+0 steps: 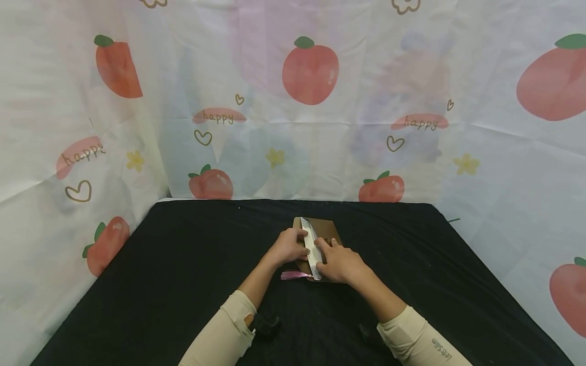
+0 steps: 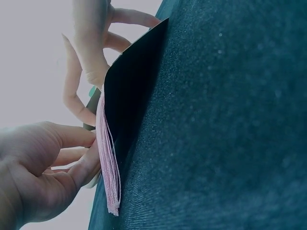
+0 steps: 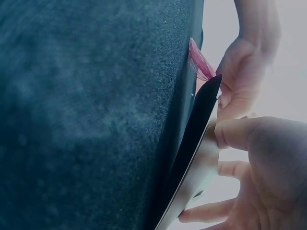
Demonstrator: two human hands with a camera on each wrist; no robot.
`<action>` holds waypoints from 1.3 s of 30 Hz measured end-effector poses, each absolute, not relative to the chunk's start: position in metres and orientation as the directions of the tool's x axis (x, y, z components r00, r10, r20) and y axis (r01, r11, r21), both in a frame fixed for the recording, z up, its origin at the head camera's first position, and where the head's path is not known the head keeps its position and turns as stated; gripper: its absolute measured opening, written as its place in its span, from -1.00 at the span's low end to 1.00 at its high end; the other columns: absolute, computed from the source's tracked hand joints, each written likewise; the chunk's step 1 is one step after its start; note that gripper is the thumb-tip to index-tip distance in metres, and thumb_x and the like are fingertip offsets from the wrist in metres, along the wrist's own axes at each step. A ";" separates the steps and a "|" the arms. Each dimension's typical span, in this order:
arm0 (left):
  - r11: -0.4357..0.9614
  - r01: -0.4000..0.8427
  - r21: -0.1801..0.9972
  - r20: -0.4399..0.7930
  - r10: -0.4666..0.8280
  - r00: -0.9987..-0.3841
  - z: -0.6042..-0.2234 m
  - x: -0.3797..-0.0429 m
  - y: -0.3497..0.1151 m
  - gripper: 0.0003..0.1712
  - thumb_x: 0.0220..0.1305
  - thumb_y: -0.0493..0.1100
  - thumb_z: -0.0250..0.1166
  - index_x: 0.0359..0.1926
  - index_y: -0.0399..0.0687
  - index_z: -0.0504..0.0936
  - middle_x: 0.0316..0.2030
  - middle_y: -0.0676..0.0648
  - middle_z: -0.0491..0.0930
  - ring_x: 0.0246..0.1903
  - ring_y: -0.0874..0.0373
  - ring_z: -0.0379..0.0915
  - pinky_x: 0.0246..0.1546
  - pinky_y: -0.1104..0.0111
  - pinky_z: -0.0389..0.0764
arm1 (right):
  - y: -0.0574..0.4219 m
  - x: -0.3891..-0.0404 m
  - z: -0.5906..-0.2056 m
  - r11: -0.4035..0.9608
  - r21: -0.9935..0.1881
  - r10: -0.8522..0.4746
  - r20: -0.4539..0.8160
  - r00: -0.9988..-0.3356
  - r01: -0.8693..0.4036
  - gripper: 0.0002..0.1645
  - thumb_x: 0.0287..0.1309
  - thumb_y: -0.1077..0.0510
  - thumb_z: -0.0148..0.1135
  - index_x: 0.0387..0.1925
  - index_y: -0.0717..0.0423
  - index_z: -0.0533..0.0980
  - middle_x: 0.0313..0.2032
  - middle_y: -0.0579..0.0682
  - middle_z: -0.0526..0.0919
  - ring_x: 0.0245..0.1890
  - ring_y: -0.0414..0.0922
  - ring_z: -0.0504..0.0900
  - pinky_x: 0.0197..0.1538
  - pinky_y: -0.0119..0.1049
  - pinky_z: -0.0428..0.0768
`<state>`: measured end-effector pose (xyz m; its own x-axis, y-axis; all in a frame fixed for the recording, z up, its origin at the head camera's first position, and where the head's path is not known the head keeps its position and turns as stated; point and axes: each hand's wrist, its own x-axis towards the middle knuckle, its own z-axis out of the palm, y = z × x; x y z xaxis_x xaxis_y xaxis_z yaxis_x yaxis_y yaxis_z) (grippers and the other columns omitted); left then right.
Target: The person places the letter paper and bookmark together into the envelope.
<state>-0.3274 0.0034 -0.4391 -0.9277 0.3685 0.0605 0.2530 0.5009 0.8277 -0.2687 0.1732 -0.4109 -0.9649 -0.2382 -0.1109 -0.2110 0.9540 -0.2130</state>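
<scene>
Brown envelope (image 1: 326,231) flat on black cloth, white pink-tasselled bookmark (image 1: 313,252) lying across it.

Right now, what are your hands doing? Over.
Left hand and right hand both pinch the bookmark over the brown envelope. Pink tassel loose on the black cloth.

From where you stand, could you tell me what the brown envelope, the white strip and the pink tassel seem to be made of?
Envelope: probably matte kraft paper or thin card; flat brown face, thin edge that bends in the wrist views.
Strip: looks like stiff paper or card, white with a faint grey print; its finish is unclear.
Tassel: fine pink threads, perhaps silky, hanging as loose strands.
</scene>
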 end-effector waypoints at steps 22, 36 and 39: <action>0.478 0.249 0.842 0.061 0.376 -0.925 -0.443 -0.327 0.006 -0.41 0.21 -0.44 0.45 0.27 -0.41 0.54 0.03 -0.29 0.64 -0.31 0.05 0.69 -0.42 0.36 0.72 | 0.173 -0.266 -0.409 0.950 -0.218 -0.251 -0.102 -0.963 -0.224 -0.29 0.39 -0.06 0.22 0.50 -0.05 0.30 0.40 0.49 0.29 0.13 0.48 0.53 -0.07 0.31 0.59; 0.413 0.212 0.886 0.060 0.351 -0.935 -0.447 -0.326 0.010 -0.17 0.19 -0.46 0.47 0.45 -0.29 0.32 0.07 -0.31 0.62 -0.19 -0.06 0.69 -0.35 0.28 0.74 | 0.171 -0.266 -0.410 0.949 -0.210 -0.261 -0.098 -0.960 -0.237 -0.23 0.43 -0.20 0.20 0.53 -0.06 0.28 0.40 0.44 0.31 -0.03 0.36 0.63 -0.17 0.20 0.62; 0.376 0.198 0.905 0.061 0.347 -0.936 -0.450 -0.327 0.011 -0.16 0.17 -0.50 0.46 0.44 -0.31 0.31 0.07 -0.33 0.61 -0.25 -0.06 0.70 -0.41 0.30 0.74 | 0.171 -0.266 -0.410 0.947 -0.216 -0.264 -0.100 -0.959 -0.238 -0.23 0.43 -0.19 0.22 0.52 -0.06 0.28 0.40 0.45 0.30 0.00 0.40 0.62 -0.15 0.23 0.62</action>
<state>-0.3267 0.0114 -0.4497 -0.9360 0.3466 0.0613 0.1984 0.3758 0.9052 -0.2658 0.1711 -0.4100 -0.9594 -0.2637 -0.1000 -0.2379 0.9471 -0.2156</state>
